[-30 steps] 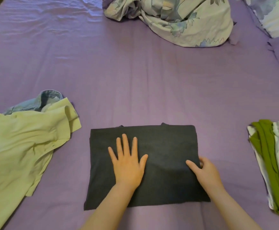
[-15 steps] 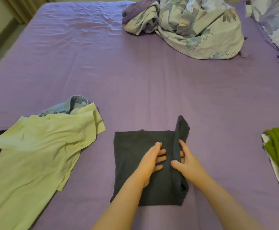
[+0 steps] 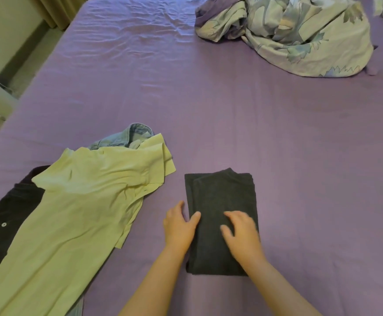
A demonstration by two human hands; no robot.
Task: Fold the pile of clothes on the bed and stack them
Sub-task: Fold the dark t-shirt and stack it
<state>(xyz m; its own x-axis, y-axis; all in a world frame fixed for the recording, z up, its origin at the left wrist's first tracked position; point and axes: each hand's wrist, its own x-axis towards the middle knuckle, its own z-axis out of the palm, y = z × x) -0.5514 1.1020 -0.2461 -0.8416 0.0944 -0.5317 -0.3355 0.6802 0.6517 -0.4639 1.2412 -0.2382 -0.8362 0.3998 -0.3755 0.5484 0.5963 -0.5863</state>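
**Desk:** What is seen across the frame, from the largest thing down?

**Caption writer:** A bed (image 3: pixel 231 115) covered in a purple sheet is shown filling nearly the whole view. A crumpled floral duvet (image 3: pixel 300 35) is heaped at its far right. On the near left, a pale yellow-green shirt (image 3: pixel 76 213) is spread unfolded, laid over a black garment (image 3: pixel 5 215) on which a small round button can be seen; a piece of light blue denim (image 3: pixel 131 137) is tucked under the shirt's far edge. At the left margin, beyond the bed, a strip of floor and a pale object are visible, too indistinct to be named.

**Desk:** And the item being worked on?

**Caption writer:** A dark grey garment (image 3: pixel 220 197) is pictured folded into a narrow upright rectangle near the front middle of the bed, just to the right of the shirt and apart from it.

**Desk:** How are the hands placed?

**Caption writer:** The left hand (image 3: pixel 179 226) is set against the garment's left edge, the thumb laid over the cloth and the fingers resting on the sheet beside it; whether the edge is pinched cannot be told. The right hand (image 3: pixel 240 233) is laid on top of the garment's lower half, blurred, its fingers loosely bent and pressed on the cloth with nothing grasped.
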